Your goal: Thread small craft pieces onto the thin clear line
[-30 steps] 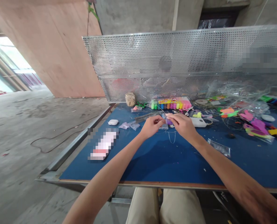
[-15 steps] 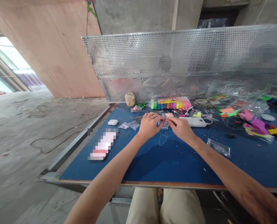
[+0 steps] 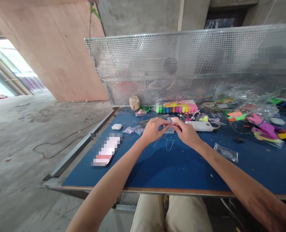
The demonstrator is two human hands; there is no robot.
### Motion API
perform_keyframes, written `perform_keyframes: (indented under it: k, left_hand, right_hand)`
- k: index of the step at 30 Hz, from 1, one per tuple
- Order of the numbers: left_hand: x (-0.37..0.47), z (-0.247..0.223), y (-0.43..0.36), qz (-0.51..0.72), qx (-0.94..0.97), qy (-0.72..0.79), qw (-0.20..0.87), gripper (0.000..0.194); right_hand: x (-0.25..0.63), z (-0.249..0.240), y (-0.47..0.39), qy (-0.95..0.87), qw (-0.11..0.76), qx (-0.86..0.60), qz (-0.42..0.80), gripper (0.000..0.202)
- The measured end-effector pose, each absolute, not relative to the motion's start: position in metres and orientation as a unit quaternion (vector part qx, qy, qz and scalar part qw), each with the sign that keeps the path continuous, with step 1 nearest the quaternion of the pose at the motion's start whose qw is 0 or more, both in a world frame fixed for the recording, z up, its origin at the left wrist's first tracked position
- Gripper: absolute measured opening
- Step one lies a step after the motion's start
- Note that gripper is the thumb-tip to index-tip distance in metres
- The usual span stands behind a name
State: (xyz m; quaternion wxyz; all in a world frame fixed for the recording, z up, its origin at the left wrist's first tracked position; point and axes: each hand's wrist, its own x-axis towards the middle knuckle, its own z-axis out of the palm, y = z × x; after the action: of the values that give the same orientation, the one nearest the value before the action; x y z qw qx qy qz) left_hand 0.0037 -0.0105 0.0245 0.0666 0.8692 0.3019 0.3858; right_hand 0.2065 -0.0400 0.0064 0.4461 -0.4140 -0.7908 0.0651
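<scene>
My left hand (image 3: pixel 154 129) and my right hand (image 3: pixel 185 131) meet fingertip to fingertip above the middle of the blue table (image 3: pixel 162 170). Both are closed in a pinch on a thin pale wire, whose loop (image 3: pixel 170 145) dangles below the fingers. What lies right between the fingertips is too small to make out. Behind the fingers are a small clear plastic bag (image 3: pixel 169 129) and a pale pink piece (image 3: pixel 174 119). A white power strip (image 3: pixel 200 126) lies just beyond my right hand.
Left are a white earphone case (image 3: pixel 117 127), a phone (image 3: pixel 107 150) with a blurred screen and small bags (image 3: pixel 128 130). A pack of coloured clay (image 3: pixel 176 107) stands before the perforated metal panel (image 3: pixel 143 64). Another clear bag (image 3: pixel 226 152) and colourful foam pieces (image 3: pixel 265 129) lie right.
My left hand has shifted slightly left and down, its fingers less raised. The hanging loop has swung a little to the right. My right hand is almost where it was.
</scene>
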Motion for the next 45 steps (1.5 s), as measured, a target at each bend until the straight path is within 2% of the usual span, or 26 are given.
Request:
perform_keyframes:
  k: [3, 7, 15, 21, 27, 30, 33, 39, 45]
  left_hand:
    - [0.004, 0.027, -0.011, 0.392, 0.863, 0.298, 0.116, 0.024]
    - [0.004, 0.028, -0.012, 0.397, 0.858, 0.302, 0.125, 0.026]
    - [0.002, 0.032, -0.012, 0.362, 0.867, 0.299, 0.164, 0.023]
    - [0.001, 0.033, -0.011, 0.356, 0.860, 0.304, 0.204, 0.024]
    - [-0.001, 0.029, -0.007, 0.327, 0.807, 0.329, 0.365, 0.033]
    - [-0.002, 0.032, -0.011, 0.287, 0.793, 0.341, 0.415, 0.040]
    - [0.001, 0.037, -0.019, 0.260, 0.803, 0.329, 0.424, 0.043]
    - [0.006, 0.037, -0.023, 0.224, 0.808, 0.316, 0.445, 0.047]
    - [-0.002, 0.038, -0.019, 0.196, 0.828, 0.273, 0.449, 0.041]
  right_hand:
    - [0.204, 0.008, -0.044, -0.793, 0.440, -0.411, 0.095, 0.014]
    - [0.204, 0.006, -0.045, -0.810, 0.405, -0.408, 0.115, 0.020]
    - [0.220, -0.005, -0.027, -0.851, 0.333, -0.402, -0.052, 0.027]
    - [0.226, -0.007, -0.020, -0.856, 0.339, -0.385, -0.066, 0.029]
    - [0.234, 0.003, -0.026, -0.856, 0.349, -0.369, -0.094, 0.025]
    - [0.240, 0.018, -0.032, -0.843, 0.387, -0.343, -0.146, 0.033]
    - [0.241, 0.032, -0.034, -0.879, 0.318, -0.268, -0.233, 0.039]
    - [0.235, 0.057, -0.026, -0.929, 0.182, -0.160, -0.281, 0.027]
    - [0.229, 0.072, -0.028, -0.934, 0.143, -0.092, -0.314, 0.021]
